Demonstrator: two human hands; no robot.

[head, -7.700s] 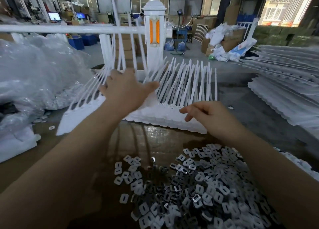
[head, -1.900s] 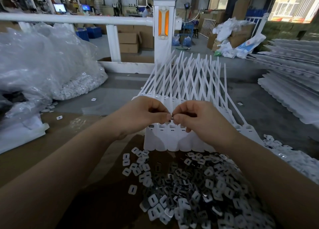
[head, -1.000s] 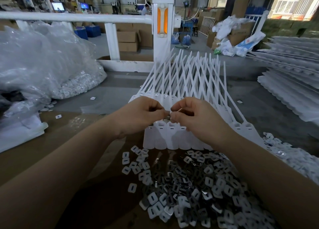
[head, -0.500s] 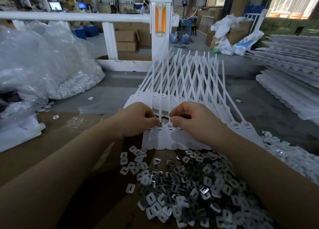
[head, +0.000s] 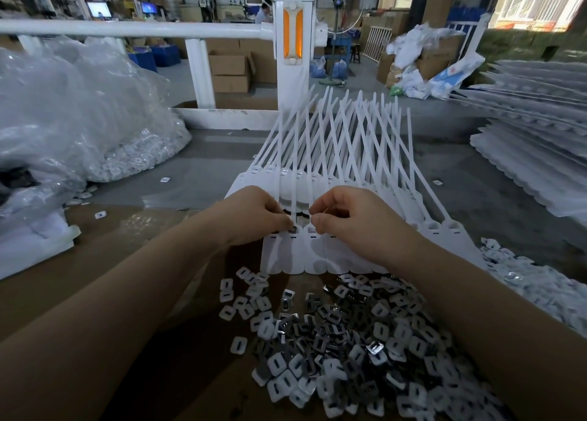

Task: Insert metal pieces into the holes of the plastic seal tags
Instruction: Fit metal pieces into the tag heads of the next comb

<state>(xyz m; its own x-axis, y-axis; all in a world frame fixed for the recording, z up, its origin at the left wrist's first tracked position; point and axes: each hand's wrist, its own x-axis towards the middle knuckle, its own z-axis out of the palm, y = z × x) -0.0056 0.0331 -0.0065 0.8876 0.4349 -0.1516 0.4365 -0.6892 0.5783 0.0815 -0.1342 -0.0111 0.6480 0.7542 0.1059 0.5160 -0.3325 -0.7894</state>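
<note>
On the brown counter (head: 47,293) a fanned row of white seal tags (head: 295,255) lies beyond a heap of metal pieces (head: 349,341). Left hand (head: 251,217) grip pinches a metal piece (head: 293,229) at a tag hole; right hand (head: 346,219) grip pinches the neighbouring tag

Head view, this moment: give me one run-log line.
phase: inserting | left hand: pinches small metal piece at white plastic seal tag row | right hand: fingers curled on tags | loose metal pieces pile: nearer
</note>
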